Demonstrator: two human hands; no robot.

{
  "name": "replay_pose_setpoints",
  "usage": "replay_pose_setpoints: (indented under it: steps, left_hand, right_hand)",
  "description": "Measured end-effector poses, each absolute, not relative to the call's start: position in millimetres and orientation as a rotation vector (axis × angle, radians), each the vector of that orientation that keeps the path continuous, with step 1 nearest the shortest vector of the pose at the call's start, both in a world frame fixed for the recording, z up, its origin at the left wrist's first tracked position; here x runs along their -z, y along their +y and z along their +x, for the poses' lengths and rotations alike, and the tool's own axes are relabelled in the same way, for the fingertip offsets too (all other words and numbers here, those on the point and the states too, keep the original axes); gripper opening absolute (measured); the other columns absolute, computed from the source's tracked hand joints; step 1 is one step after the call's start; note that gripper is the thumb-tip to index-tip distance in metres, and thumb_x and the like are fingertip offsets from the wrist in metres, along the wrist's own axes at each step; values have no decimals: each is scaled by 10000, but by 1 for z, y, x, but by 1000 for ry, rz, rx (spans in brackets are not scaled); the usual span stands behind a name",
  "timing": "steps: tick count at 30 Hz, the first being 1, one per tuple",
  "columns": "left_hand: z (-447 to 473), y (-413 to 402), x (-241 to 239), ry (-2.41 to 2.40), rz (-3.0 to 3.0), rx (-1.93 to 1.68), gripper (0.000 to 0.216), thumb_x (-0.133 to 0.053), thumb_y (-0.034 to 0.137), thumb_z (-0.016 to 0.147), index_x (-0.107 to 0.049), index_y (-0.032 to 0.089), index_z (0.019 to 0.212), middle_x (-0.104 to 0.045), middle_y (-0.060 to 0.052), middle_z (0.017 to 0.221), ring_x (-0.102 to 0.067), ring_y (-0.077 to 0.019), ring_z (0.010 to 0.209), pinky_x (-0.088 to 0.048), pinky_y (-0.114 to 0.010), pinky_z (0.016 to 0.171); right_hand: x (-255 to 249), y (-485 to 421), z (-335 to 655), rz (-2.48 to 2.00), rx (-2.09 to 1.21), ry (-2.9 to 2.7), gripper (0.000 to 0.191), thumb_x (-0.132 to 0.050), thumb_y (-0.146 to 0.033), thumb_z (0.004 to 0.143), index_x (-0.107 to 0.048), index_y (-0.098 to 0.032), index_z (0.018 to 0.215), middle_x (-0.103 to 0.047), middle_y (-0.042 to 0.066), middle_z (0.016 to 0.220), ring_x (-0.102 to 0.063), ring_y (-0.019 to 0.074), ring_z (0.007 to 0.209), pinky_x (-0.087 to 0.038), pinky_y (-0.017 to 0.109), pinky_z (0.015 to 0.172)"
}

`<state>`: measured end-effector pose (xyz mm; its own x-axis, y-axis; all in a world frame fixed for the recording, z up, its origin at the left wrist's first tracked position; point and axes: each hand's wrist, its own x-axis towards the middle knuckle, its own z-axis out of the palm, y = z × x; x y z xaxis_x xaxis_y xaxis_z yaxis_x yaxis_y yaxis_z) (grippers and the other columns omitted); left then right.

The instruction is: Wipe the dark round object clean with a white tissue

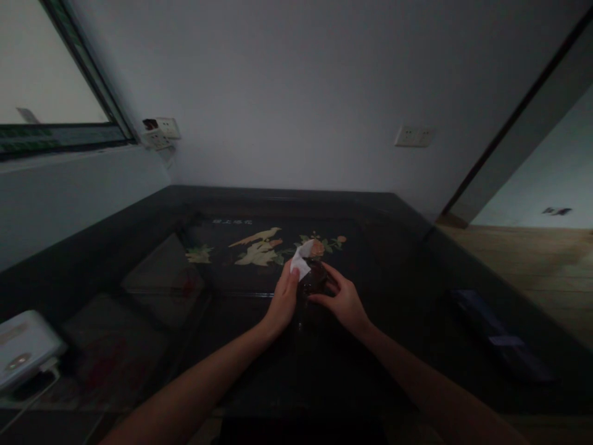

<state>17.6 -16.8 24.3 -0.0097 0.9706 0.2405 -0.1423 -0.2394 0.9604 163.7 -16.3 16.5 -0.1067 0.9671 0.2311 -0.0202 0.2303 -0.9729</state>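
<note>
Over the middle of a dark table (pixel 259 383), my left hand (pixel 284 296) is closed on a white tissue (pixel 302 261), pinned under the thumb. The tissue touches the left side of a small dark, glossy object (pixel 315 278), whose kind I cannot make out in the dim light. My right hand (pixel 343 303) grips that object from the right, thumb below and fingers above. Behind my hands, the table top carries an inlaid picture of a bird (pixel 257 238) and flowers.
At the left edge sits a white device (pixel 28 346) with a cable. A long dark blue case (pixel 500 334) lies on the right. Wall sockets (pixel 414 136) are on the back wall, and a window (pixel 50 68) is at upper left.
</note>
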Motion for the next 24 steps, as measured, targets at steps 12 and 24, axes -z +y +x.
replay_pose_setpoints:
  steps: [12, 24]
  left_hand:
    - [11, -5, -45, 804, 548, -1167, 266, -521, 305, 861, -679, 92, 886, -723, -118, 837, -679, -218, 773, -522, -312, 773]
    - [31, -47, -31, 803, 1035, -1530, 529, -600, 215, 820, -457, 212, 1330, -303, -50, 1510, -192, -181, 1414, -109, -250, 1143]
  right_hand:
    - [-19, -14, 167, -862, -1283, -1434, 813, -863, -219, 486, -560, -180, 1239, -600, 131, 1255, -577, 306, 1145, -460, 477, 999]
    - [-13, -2, 171, -930, -1228, -1262, 771, -851, -234, 493, -569, -176, 1208, -641, 134, 1189, -614, 297, 1090, -468, 471, 986]
